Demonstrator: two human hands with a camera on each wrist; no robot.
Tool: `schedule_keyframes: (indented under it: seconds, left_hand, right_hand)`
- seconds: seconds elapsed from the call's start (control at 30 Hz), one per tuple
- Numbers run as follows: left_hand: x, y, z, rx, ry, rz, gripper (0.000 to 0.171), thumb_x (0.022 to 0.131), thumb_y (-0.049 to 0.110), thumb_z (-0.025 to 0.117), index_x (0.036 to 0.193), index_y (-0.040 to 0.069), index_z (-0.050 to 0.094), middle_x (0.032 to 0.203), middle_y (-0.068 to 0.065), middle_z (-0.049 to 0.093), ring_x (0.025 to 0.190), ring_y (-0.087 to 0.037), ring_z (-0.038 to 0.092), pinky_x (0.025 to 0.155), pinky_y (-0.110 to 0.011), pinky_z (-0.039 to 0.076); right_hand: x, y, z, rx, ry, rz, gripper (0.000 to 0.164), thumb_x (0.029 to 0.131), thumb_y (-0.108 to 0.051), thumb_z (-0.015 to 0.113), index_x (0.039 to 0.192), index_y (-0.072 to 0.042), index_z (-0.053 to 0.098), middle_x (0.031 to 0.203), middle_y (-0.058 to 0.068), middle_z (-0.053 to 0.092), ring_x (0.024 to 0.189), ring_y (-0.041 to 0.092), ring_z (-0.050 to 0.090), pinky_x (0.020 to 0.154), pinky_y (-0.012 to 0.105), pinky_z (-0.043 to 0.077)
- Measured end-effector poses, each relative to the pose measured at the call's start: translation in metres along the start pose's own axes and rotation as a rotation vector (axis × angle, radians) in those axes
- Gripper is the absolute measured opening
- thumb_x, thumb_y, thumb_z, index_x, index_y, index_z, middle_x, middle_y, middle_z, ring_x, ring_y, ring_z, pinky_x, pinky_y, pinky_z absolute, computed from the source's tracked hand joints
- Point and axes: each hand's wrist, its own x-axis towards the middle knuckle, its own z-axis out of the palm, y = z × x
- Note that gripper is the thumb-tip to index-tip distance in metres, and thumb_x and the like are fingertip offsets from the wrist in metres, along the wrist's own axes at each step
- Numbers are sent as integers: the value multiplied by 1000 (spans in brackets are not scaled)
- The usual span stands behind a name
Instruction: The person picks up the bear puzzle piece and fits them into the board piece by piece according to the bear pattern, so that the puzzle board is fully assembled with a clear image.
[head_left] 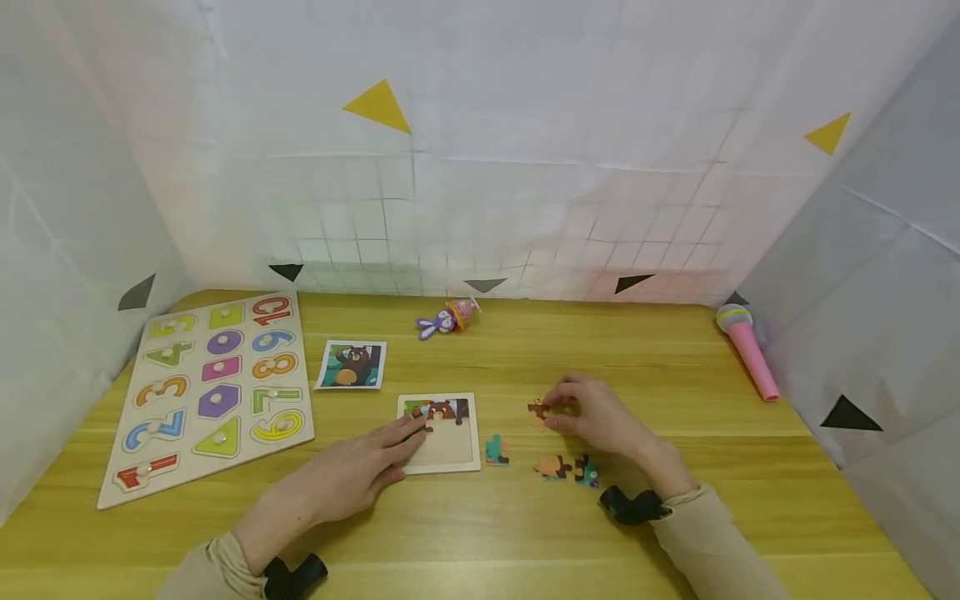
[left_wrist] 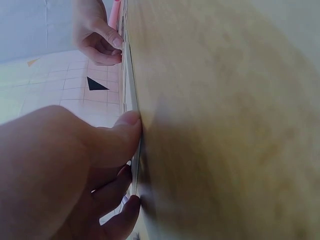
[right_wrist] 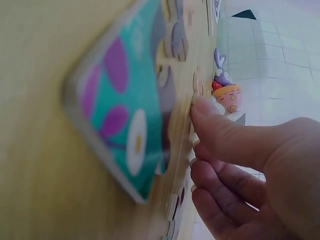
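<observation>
A square wooden puzzle tray point(head_left: 442, 468) lies mid-table with the top part of a bear picture fitted in it. My left hand point(head_left: 363, 467) rests at its left side, fingers over the rim and thumb point(left_wrist: 127, 125) against the edge. To the right, my right hand point(head_left: 600, 417) pinches a brown puzzle piece point(head_left: 537, 412) between thumb and forefinger, low over the table. Three loose pieces lie nearby: a teal piece point(head_left: 495, 451), a brown-orange piece point(head_left: 552, 467) and a teal corner piece with purple leaves point(head_left: 587, 472), large in the right wrist view.
A bear picture card point(head_left: 351, 365) lies behind the tray. The number and shape board point(head_left: 187, 467) covers the left side. At the back sits a small purple rabbit toy point(head_left: 447, 319); a pink toy microphone point(head_left: 752, 354) lies far right. White sheeting point(head_left: 525, 208) encloses the table.
</observation>
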Motion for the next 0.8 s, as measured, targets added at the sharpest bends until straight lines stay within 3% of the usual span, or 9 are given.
schedule_keyframes:
  seconds: [0.47, 0.8]
  left_hand:
    - [0, -1, -1, -9, 4, 1, 52, 106, 26, 49, 156, 14, 37, 164, -4, 30, 147, -27, 34, 110, -48, 43]
    - [0, -1, -1, -9, 0, -1, 52, 106, 26, 50, 155, 14, 38, 163, -4, 31, 147, -27, 35, 111, -48, 42]
  right_hand:
    - [1, 2, 3, -86, -3, -83, 16, 91, -12, 73, 106, -7, 70, 100, 1, 60, 87, 14, 55, 77, 33, 52]
    - [0, 3, 4, -78, 4, -102, 15, 93, -9, 70, 107, -5, 68, 101, 2, 60, 89, 15, 56, 79, 36, 52]
